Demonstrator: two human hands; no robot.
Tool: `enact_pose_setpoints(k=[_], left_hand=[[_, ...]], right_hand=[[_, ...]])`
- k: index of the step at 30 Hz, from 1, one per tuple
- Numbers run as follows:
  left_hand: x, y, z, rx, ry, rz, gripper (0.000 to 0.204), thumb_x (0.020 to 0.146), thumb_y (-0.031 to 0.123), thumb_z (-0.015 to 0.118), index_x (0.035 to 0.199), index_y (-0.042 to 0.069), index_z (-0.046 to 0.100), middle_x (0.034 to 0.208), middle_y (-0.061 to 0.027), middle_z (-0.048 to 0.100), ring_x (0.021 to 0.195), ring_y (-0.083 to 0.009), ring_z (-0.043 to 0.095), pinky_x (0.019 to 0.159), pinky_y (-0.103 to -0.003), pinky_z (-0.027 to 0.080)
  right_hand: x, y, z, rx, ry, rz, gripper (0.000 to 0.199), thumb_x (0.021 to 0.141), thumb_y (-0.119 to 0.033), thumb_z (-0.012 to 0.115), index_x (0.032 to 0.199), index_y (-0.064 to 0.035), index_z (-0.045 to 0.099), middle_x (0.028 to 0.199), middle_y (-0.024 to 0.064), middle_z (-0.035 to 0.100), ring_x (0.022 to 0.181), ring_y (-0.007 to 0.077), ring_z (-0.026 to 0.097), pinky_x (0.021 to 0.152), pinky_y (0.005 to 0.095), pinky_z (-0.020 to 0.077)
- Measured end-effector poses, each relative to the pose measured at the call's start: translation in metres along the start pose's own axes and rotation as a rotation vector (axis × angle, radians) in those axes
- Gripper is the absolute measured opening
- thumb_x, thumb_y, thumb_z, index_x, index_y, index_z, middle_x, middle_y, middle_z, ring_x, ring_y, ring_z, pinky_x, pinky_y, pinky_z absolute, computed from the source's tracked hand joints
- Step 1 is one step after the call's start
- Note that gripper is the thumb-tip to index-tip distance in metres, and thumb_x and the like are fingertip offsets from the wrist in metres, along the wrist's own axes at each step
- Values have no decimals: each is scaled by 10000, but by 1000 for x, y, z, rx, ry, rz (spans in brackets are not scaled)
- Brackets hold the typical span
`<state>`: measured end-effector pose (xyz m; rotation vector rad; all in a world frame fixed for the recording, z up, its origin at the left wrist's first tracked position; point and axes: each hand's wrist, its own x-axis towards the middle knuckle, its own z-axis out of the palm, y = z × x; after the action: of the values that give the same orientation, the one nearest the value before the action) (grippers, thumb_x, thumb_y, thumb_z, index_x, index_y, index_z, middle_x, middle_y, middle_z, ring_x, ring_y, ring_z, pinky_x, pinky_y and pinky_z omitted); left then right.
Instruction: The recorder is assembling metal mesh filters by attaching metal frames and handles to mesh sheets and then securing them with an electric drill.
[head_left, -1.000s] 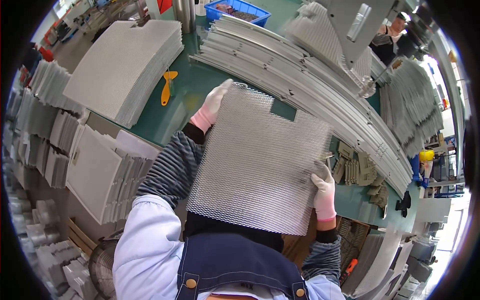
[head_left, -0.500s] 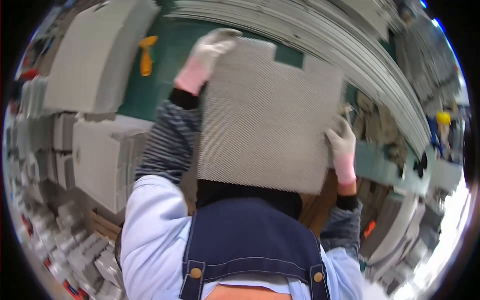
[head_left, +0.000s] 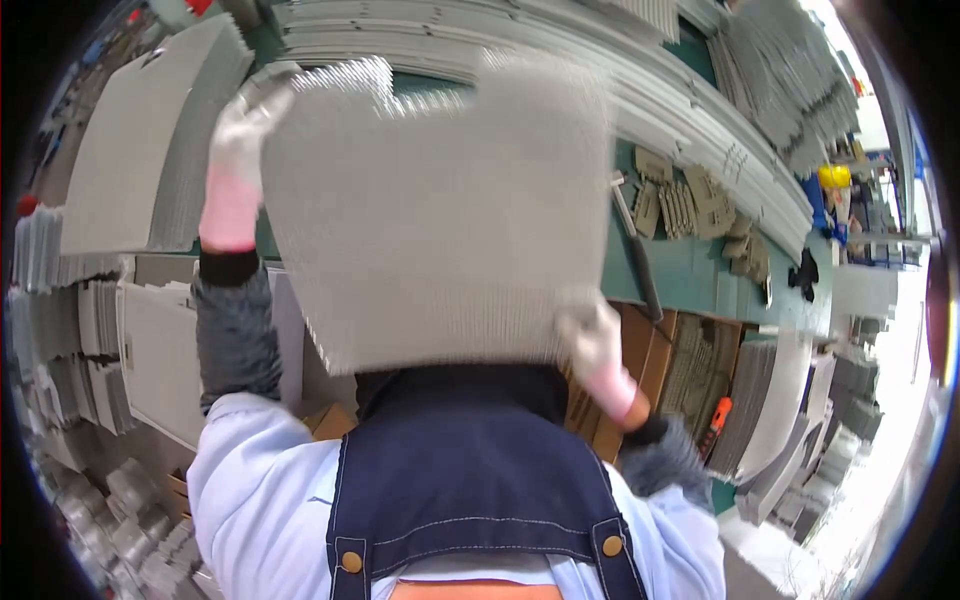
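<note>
Out in front of my chest I hold a grey corrugated sheet (head_left: 440, 220) with a notch cut in its far edge. Its outline is smeared by motion. My left hand (head_left: 240, 135), in a white glove with a pink cuff, is closed on the far left corner. On the near right corner my right hand (head_left: 592, 345), gloved the same way, grips the edge; its fingers are blurred. A hammer (head_left: 640, 250) with a dark handle lies on the green table (head_left: 715, 285) just right of the sheet.
A tall stack of grey sheets (head_left: 130, 150) stands at the left, with more panels (head_left: 160, 350) below. Long white strips (head_left: 700, 130) run along the back. Small tan pieces (head_left: 710, 205) lie right of the hammer. An orange-handled tool (head_left: 716, 420) rests by a sheet stack lower right.
The sheet has turned and shifted left with both hands still on it. My left hand moved left, my right hand down to the near corner. The hammer has come into plain view.
</note>
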<state>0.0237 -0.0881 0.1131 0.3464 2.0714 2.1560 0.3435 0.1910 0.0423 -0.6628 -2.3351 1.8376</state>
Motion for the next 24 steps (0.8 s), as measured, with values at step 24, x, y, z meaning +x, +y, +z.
enact_pose_setpoints(k=[24], left_hand=[[-67, 23, 121, 784, -806, 659, 275, 777, 114, 729, 1021, -6, 689, 832, -159, 700, 684, -237, 679, 654, -303, 524]], right_hand=[[69, -56, -18, 384, -63, -288, 203, 902, -140, 696, 1025, 22, 695, 900, 14, 701, 813, 74, 613, 736, 245, 512]])
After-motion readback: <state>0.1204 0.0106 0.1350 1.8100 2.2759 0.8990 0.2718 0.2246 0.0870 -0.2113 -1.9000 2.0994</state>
